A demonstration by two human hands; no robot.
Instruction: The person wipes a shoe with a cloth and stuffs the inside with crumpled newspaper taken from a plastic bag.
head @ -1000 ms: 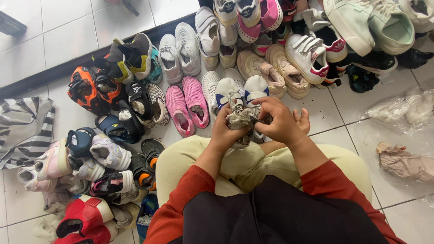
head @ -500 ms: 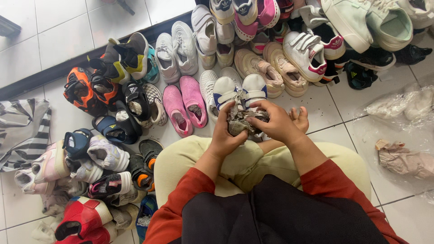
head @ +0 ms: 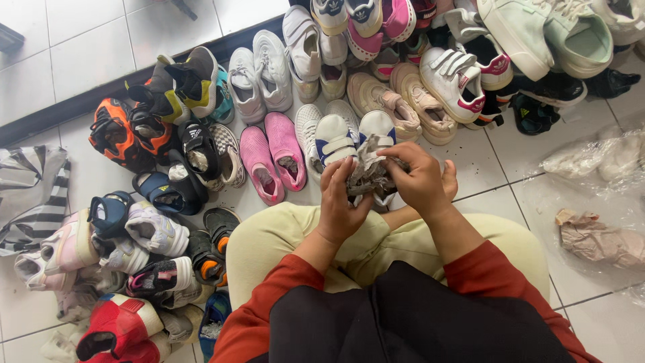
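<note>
I sit on a tiled floor with my knees up, in pale yellow trousers and red sleeves. My left hand (head: 339, 202) and my right hand (head: 420, 178) both grip a crumpled wad of grey-white paper (head: 368, 173) held above my knees. Just beyond the wad lies a pair of white and blue small shoes (head: 336, 138). A pink pair (head: 272, 154) lies to its left.
Several pairs of small shoes cover the floor: a heap at the left (head: 144, 222), rows across the top (head: 410, 67). A striped cloth (head: 33, 195) lies far left. Clear plastic bags with crumpled paper (head: 594, 238) lie at the right on white tiles.
Both hands stay on the paper wad, kneading it. The view has shifted slightly; my hands sit a little lower and closer than before.
</note>
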